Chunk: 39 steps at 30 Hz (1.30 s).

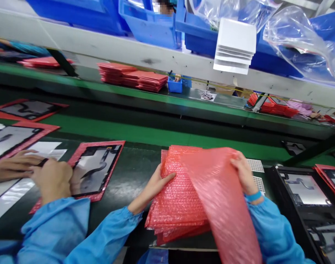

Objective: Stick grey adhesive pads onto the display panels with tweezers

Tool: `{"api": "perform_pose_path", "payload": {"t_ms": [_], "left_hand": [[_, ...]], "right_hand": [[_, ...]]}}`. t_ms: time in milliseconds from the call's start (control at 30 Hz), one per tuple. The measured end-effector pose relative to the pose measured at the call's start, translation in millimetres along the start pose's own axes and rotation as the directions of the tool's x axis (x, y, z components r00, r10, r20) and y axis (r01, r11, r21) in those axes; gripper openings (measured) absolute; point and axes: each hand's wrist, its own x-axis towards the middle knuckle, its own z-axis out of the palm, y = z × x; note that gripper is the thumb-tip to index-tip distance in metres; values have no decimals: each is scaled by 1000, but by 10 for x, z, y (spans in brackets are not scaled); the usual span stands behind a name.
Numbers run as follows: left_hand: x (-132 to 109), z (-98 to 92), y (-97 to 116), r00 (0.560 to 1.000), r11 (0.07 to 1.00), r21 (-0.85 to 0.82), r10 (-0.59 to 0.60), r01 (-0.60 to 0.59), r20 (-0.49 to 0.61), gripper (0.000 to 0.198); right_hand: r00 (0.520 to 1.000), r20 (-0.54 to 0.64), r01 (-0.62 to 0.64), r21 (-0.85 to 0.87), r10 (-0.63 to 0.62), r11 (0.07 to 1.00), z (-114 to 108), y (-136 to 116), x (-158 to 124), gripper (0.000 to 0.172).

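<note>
A stack of red bubble-wrap bags point(181, 198) lies at the near edge of the dark table in front of me. My left hand point(155, 185) grips the stack's left edge, thumb on top and the other fingers mostly hidden. With its fingers pinched on the upper corner, my right hand point(244, 174) holds one red bubble-wrap bag point(222, 198) lifted off the right side of the stack. That bag hangs folded over toward me, its lower end past the table edge. A blue band circles my right wrist.
At left, a co-worker's hands point(50, 174) work beside a screen panel point(97, 167) on a red bag. A black tray point(291, 212) with panels stands at right, near white label sheets point(255, 165). Above hang blue bins point(150, 27); red bag piles point(131, 75) sit on the shelf.
</note>
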Motion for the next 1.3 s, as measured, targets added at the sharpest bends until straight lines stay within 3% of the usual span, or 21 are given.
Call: {"api": "perform_pose_path", "payload": {"t_ms": [133, 267, 367, 533, 633, 767, 900, 967, 1033, 1100, 1133, 1200, 1300], "left_hand": [[-26, 15, 47, 1000, 1000, -16, -24, 24, -10, 73], [-55, -8, 73, 998, 998, -5, -66, 66, -7, 82], [-51, -42, 81, 996, 994, 65, -85, 88, -39, 87], [-21, -48, 82, 993, 988, 115, -101, 107, -53, 80], [-11, -49, 66, 993, 986, 117, -110, 115, -52, 81], [-4, -84, 32, 992, 985, 125, -113, 119, -55, 83], [7, -122, 4, 995, 986, 135, -87, 94, -58, 82], [13, -119, -6, 996, 987, 145, -66, 75, -65, 81], [25, -102, -21, 997, 985, 167, -32, 44, -76, 81], [49, -88, -45, 996, 980, 201, 20, -1, -92, 85], [67, -90, -63, 994, 975, 222, 47, -24, -101, 89], [122, -127, -107, 988, 961, 270, 90, -52, -130, 98], [251, -249, -185, 972, 943, 328, 127, -57, -197, 102]], "right_hand": [[997, 21, 77, -155, -74, 985, 696, 670, 93, 24], [996, -3, 88, -231, -92, 969, 946, 988, -1, 25], [996, 17, 83, -296, -82, 952, 827, 1005, 54, 31], [995, 77, 86, -450, -58, 889, 350, 984, 511, 36], [977, 213, 103, -509, 9, 855, 190, 972, 719, 29], [949, 315, 172, -519, 1, 837, 70, 791, 739, 14], [976, 188, 197, -541, -111, 817, -227, 409, 649, 24], [978, 21, 186, -519, -205, 834, -406, 200, 588, 31], [928, -245, 169, -394, -280, 904, -526, 35, 501, 35], [876, -413, 175, -204, -247, 963, -533, -38, 378, 37], [877, -433, 169, -121, -205, 978, -485, -29, 302, 37], [912, -395, 112, -12, -108, 994, -292, 81, 126, 39], [959, -282, -26, 35, 34, 999, 169, 396, -166, 43]]}}
